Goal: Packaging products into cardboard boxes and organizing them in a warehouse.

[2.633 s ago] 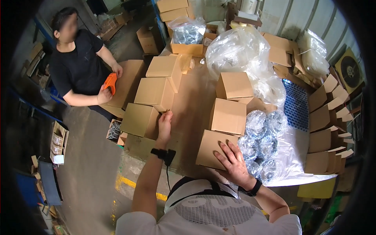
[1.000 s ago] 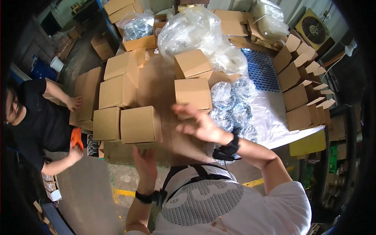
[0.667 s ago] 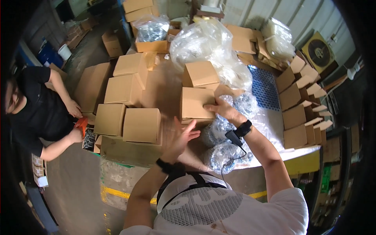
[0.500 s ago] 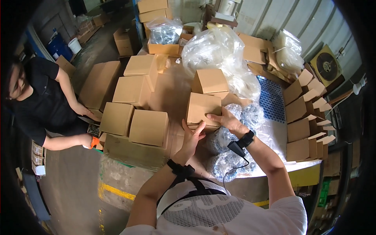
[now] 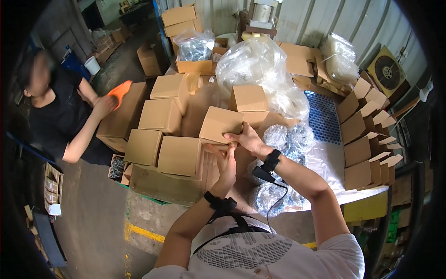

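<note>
A closed cardboard box (image 5: 221, 122) is held slightly turned between my two hands, beside the row of boxes on the left. My left hand (image 5: 226, 163) has its fingers against the box's near lower edge. My right hand (image 5: 251, 139) grips the right side, thumb on the top near the corner. Just behind stands another closed box (image 5: 249, 98). Left of the held box, the nearest closed box (image 5: 180, 156) stands with several others in two rows. Bubble-wrapped bundles (image 5: 274, 197) lie right of my hands, partly under my right forearm.
Open-flapped boxes (image 5: 360, 151) line the table's right edge beside a blue dotted sheet (image 5: 320, 116). Clear plastic bags (image 5: 253, 60) are heaped at the back. On the left, a co-worker holds an orange tool (image 5: 121, 92) over a large long carton (image 5: 121, 116).
My hands have carried the box leftward, from in front of the box behind to beside the left rows. The co-worker has raised the orange tool from low down to above the long carton.
</note>
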The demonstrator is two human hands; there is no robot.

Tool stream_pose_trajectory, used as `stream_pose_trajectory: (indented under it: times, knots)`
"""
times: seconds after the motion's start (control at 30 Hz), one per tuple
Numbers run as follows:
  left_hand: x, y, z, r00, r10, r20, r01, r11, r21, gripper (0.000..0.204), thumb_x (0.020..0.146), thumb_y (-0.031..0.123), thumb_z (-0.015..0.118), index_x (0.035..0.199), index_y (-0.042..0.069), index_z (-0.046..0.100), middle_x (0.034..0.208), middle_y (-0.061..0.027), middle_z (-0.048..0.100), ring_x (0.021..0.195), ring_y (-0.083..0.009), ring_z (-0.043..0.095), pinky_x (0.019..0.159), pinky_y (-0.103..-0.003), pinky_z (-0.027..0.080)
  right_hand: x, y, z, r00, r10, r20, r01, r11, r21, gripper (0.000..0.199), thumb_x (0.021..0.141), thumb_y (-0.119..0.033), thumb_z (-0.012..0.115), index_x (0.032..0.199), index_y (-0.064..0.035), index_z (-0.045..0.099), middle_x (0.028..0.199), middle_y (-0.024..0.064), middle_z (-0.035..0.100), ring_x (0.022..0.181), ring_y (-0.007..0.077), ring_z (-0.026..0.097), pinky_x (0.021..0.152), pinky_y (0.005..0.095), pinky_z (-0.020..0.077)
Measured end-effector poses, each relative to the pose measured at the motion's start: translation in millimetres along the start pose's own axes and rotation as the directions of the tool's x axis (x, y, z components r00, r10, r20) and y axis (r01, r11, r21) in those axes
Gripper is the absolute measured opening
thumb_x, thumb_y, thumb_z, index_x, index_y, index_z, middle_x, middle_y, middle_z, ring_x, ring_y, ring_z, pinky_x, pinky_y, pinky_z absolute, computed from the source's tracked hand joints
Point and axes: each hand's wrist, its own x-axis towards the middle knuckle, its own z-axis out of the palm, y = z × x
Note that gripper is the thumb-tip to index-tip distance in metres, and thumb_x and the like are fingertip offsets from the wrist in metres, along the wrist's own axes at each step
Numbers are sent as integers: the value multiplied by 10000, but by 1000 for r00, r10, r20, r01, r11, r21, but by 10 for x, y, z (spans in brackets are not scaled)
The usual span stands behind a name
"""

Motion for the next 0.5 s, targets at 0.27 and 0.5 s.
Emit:
stream_pose_trajectory:
  times: [0.27,0.5]
  knots:
    - [150,178,-63,998,55,-30,-47,975,218,870,971,205,508,1451,-30,-179,1480,-259,223,1344,-287,316,1092,-343,288,515,-53,256,980,-187,69,188,982,-19,921,710,-353,820,1364,69,328,1231,229,576,1166,302,564,978,342,443]
    - [246,73,-57,976,218,-14,-209,949,235,801,941,192,490,1456,-88,-56,1488,-283,209,1378,-343,250,1123,-357,229,498,-394,552,987,-42,153,75,974,-213,779,754,-369,765,1280,84,412,1180,255,597,1088,302,602,911,360,476]
